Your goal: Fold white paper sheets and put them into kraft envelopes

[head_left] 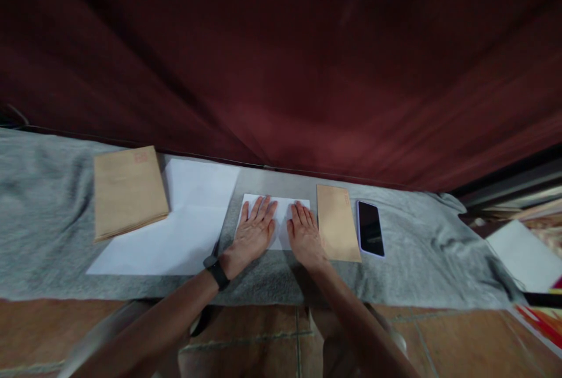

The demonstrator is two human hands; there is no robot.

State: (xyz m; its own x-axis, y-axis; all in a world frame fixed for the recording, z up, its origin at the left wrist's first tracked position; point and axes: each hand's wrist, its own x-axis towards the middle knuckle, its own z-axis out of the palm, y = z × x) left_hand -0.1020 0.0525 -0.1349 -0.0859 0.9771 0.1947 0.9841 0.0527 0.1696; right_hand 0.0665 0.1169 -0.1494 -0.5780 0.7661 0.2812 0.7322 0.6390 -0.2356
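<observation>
A small white sheet of paper (281, 223), perhaps folded, lies on the grey cloth in front of me. My left hand (257, 229) rests flat on its left part, fingers spread and pointing away from me; a dark watch is on that wrist. On the right part of the paper, my right hand (304, 232) lies palm down with its fingers stretched out. Just right of it is a single brown envelope (338, 226) with small reddish print at its upper right. Parts of the paper are hidden under both hands.
To the left, a stack of brown envelopes (129, 191) sits partly on large white paper (193, 232). A phone (370, 229) in a pale purple case lies right of the single envelope. Grey cloth (421, 243) covers the surface; a dark red curtain (281, 74) hangs behind it.
</observation>
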